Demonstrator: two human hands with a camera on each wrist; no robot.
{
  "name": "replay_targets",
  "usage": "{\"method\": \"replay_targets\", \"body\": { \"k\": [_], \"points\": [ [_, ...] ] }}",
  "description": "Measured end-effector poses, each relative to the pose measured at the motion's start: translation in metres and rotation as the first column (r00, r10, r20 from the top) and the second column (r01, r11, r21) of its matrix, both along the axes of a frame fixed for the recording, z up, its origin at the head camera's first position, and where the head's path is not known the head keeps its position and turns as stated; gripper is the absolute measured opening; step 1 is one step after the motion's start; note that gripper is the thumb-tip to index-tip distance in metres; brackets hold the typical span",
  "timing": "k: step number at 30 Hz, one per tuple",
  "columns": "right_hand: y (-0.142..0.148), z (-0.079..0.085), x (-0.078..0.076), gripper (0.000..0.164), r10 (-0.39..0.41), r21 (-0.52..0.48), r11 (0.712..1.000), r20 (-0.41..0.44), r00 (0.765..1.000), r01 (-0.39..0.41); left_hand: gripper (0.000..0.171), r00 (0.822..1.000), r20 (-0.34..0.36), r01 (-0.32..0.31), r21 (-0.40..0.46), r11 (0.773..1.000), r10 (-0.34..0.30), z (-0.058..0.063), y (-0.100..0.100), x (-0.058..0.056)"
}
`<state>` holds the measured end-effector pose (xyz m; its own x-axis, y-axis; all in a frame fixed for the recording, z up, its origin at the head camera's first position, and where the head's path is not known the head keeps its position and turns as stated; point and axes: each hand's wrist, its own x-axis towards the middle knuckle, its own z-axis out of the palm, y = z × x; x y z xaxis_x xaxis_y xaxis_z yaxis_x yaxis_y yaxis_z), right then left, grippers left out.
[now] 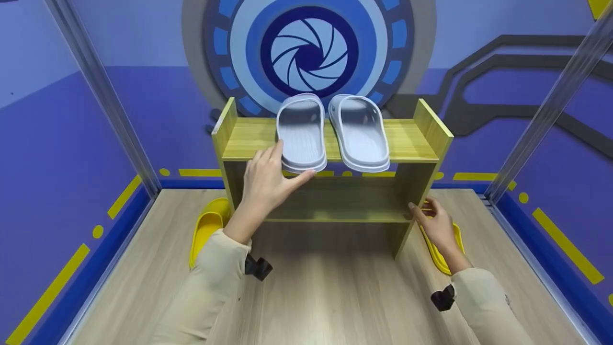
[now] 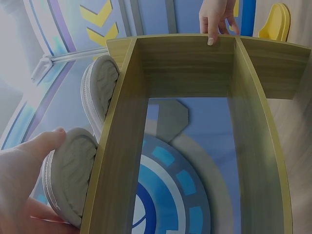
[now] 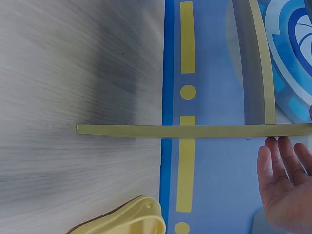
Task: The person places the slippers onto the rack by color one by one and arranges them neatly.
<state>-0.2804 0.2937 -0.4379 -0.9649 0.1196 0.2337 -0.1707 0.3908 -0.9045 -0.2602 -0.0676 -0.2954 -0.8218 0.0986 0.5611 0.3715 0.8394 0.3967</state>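
Left hand [image 1: 264, 178] on the left gray shoe [image 1: 302, 139], right hand [image 1: 438, 225] at the side of the rack [image 1: 251, 139].
The shoe sits on the top shelf, just far and right of the left hand, whose thumb and fingers pinch its heel. The right hand is lower, well to the right; its mostly straight fingers touch the rack's right side. The shoe's toe points far, its heel near, so its long way runs near to far. The right gray shoe [image 1: 362, 136] sits beside it.
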Motion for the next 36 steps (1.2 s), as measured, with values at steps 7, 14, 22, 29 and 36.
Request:
{"method": "replay_targets", "body": {
  "k": [7, 14, 22, 29, 36],
  "points": [
    [-0.002, 0.004, 0.002, 0.055, -0.012, 0.005, 1.000, 0.031, 0.999, 0.012, 0.087, 0.996, -0.080, 0.050, 0.082, 0.995, -0.043, -0.008, -0.007, 0.003],
    [-0.008, 0.014, 0.009, 0.053, 0.019, -0.050, 0.999, 0.019, 1.000, -0.018, 0.052, 0.879, -0.461, 0.221, 0.162, 0.962, -0.124, -0.027, -0.031, 0.003],
    [0.002, -0.005, -0.004, 0.059, -0.020, 0.017, 1.000, 0.031, 0.999, 0.019, 0.044, 0.803, -0.595, 0.231, 0.316, 0.920, 0.003, -0.050, -0.074, 0.000],
    [-0.008, 0.015, 0.010, 0.051, 0.011, -0.013, 1.000, -0.019, 1.000, -0.011, 0.055, 0.957, -0.254, 0.002, 0.480, 0.877, 0.137, -0.083, -0.118, -0.001],
    [0.001, 0.000, 0.000, 0.056, -0.023, 0.037, 0.999, 0.027, 0.999, 0.022, 0.076, 0.975, 0.137, -0.216, 0.383, 0.898, 0.176, -0.125, -0.147, -0.004]
  ]
}}
